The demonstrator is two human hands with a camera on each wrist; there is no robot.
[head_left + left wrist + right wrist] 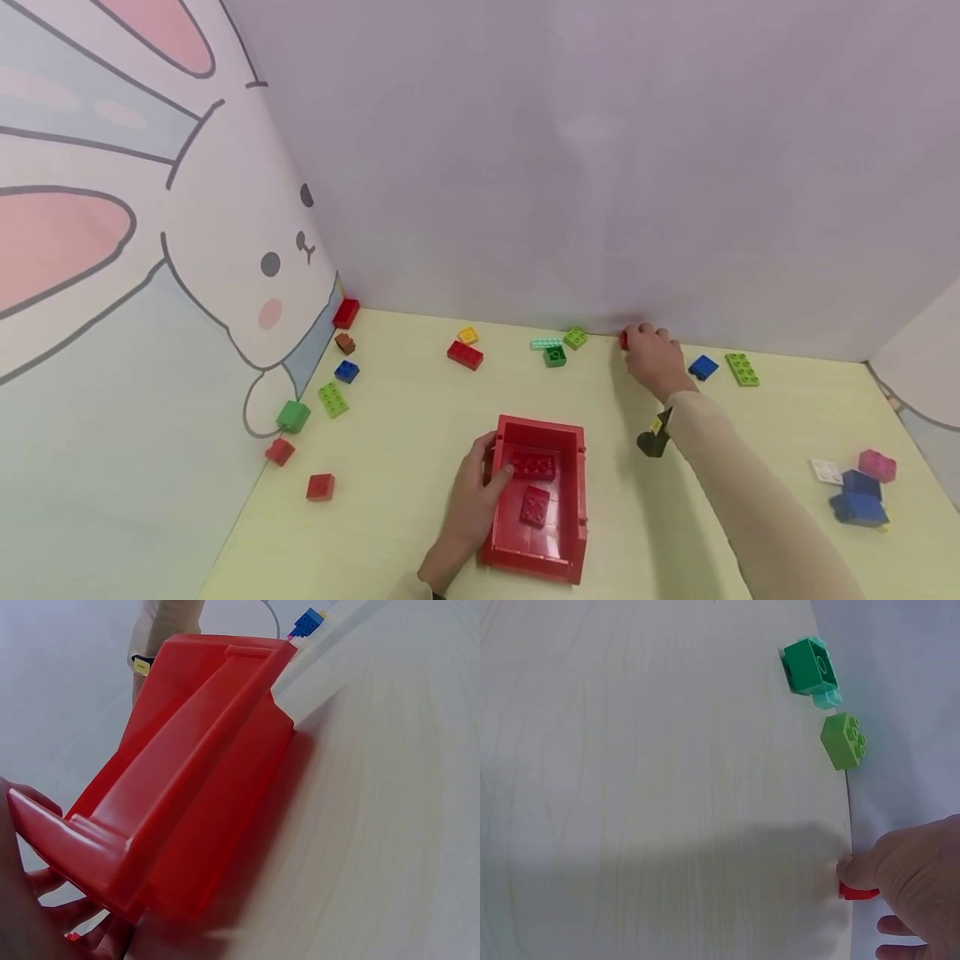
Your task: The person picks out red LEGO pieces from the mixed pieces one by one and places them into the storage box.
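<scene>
The right hand (654,357) reaches to the table's (420,417) far edge, by the wall. Its fingers (870,864) are curled and pinch a small red brick (857,892) lying at that edge. Two green bricks (810,667) (842,740) lie near it along the same edge. The left hand (474,497) grips the left wall of a red bin (576,492) near the table's front edge, thumb inside. The bin holds two red bricks (532,465).

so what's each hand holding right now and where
Left hand grips the red bin by its left wall; right hand pinches a small red brick at the wall.
</scene>
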